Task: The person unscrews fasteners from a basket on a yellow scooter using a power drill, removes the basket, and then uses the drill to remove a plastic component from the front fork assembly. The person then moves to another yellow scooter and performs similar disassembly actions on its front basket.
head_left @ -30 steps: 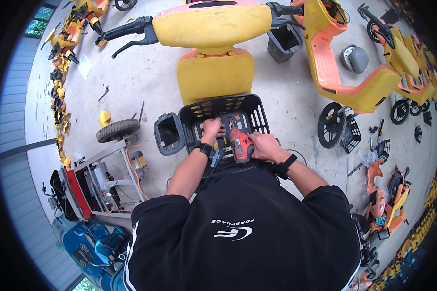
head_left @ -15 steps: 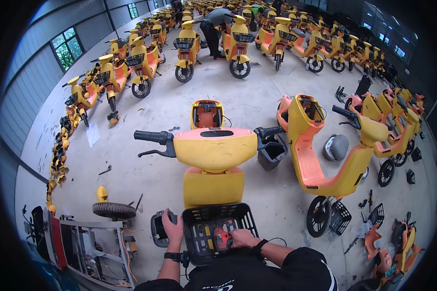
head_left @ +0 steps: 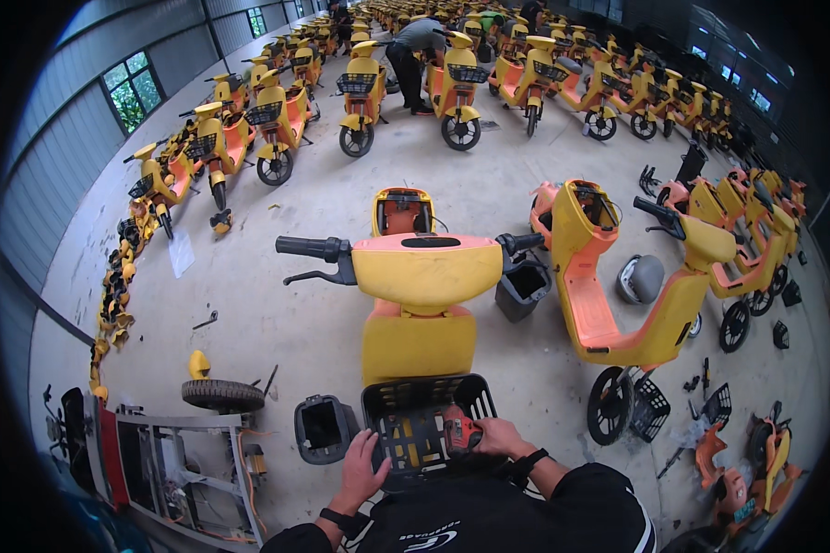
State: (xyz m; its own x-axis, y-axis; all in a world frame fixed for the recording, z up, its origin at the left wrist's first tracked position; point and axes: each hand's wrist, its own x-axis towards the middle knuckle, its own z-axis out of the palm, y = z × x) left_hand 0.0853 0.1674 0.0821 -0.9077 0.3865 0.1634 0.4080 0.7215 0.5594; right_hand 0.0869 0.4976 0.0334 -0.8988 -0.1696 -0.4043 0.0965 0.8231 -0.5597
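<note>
My right hand [head_left: 501, 437] grips a red power drill [head_left: 460, 426] over the inside of a black slotted basket [head_left: 375, 398]. The basket sits on the front of a yellow and pink scooter [head_left: 429, 272] that faces me. My left hand [head_left: 363, 472] is at the basket's near left corner, fingers stretched and apart, nothing held; whether it touches the rim I cannot tell. Just left of the basket, a dark open-topped box [head_left: 325, 429] stands on the floor. The drill's tip is hard to make out against the basket.
Another partly stripped scooter [head_left: 609, 276] stands to the right, with a grey seat [head_left: 640, 279] behind it. At lower left are a metal frame [head_left: 180, 475] and a loose tyre [head_left: 223, 395]. Rows of scooters fill the back, where a person [head_left: 415, 60] bends over one.
The drill and my right hand have moved right and up within the basket. My left hand has come down and right from beside the dark box to the basket's near left corner.
</note>
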